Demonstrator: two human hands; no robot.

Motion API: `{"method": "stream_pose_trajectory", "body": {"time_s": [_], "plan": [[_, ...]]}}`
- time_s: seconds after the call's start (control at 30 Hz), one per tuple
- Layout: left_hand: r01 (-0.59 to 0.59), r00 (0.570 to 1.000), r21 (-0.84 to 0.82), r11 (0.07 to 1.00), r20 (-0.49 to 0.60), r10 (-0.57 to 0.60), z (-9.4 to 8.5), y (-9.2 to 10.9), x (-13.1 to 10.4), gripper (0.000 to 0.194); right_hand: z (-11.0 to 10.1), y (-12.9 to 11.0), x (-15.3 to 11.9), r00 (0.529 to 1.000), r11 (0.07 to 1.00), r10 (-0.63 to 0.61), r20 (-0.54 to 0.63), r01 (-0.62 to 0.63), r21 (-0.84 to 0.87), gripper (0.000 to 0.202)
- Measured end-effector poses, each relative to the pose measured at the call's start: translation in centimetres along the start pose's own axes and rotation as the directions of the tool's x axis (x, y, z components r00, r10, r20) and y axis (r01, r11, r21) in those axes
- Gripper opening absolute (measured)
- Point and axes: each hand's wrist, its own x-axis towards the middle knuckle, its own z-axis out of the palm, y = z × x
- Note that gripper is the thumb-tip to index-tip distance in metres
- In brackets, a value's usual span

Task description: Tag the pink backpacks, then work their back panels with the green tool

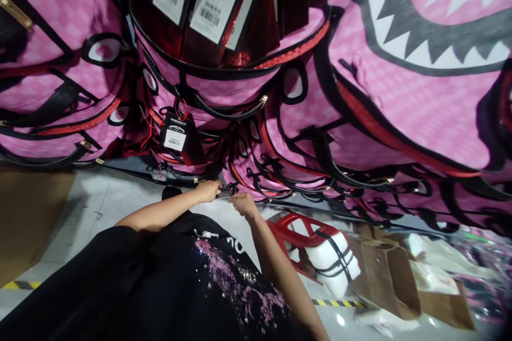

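Low in front of my body, my left hand and my right hand face each other with a small gap between them. The fingers of each are closed. Between them runs a small dark piece with a thin bright edge, too small to name. Just above and beside my hands hang black handles of pink checkered bags. A black hang tag dangles by a red cord from the middle bag. Several more black tags with white barcode labels stand in that bag's open top.
Large pink bags with a shark-tooth print crowd the right side, others the left. Below right stand a red stool with a strapped white block, a brown paper bag and clear plastic. Cardboard lies left.
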Motion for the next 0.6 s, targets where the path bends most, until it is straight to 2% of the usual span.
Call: {"method": "stream_pose_trajectory", "body": {"time_s": [0.1, 0.27, 0.37, 0.43, 0.6], "plan": [[-0.081, 0.997, -0.011, 0.997, 0.017, 0.082, -0.7, -0.5, -1.1, 0.033, -0.3, 0.6, 0.2, 0.992, 0.969, 0.015, 0.122, -0.045, 0.245, 0.026], [-0.212, 0.974, -0.088, 0.973, 0.065, 0.217, -1.1, -1.5, -2.0, 0.050, 0.7, 1.3, 0.3, 0.984, 0.832, -0.025, 0.178, -0.079, 0.549, 0.025], [-0.241, 0.968, -0.113, 0.964, 0.039, 0.246, -1.1, -1.9, -2.2, 0.052, 0.9, 1.5, 0.2, 0.980, 0.768, -0.037, 0.196, -0.097, 0.633, 0.023], [-0.249, 0.968, -0.112, 0.962, 0.002, 0.251, -1.2, -2.0, -2.3, 0.045, 0.8, 1.5, 0.1, 0.977, 0.743, -0.040, 0.209, -0.111, 0.661, 0.022], [-0.224, 0.962, -0.070, 0.972, -0.177, 0.208, -0.8, -2.2, -2.5, 0.027, 0.4, 1.3, 0.2, 0.971, 0.715, -0.035, 0.237, -0.141, 0.684, 0.019]]}}
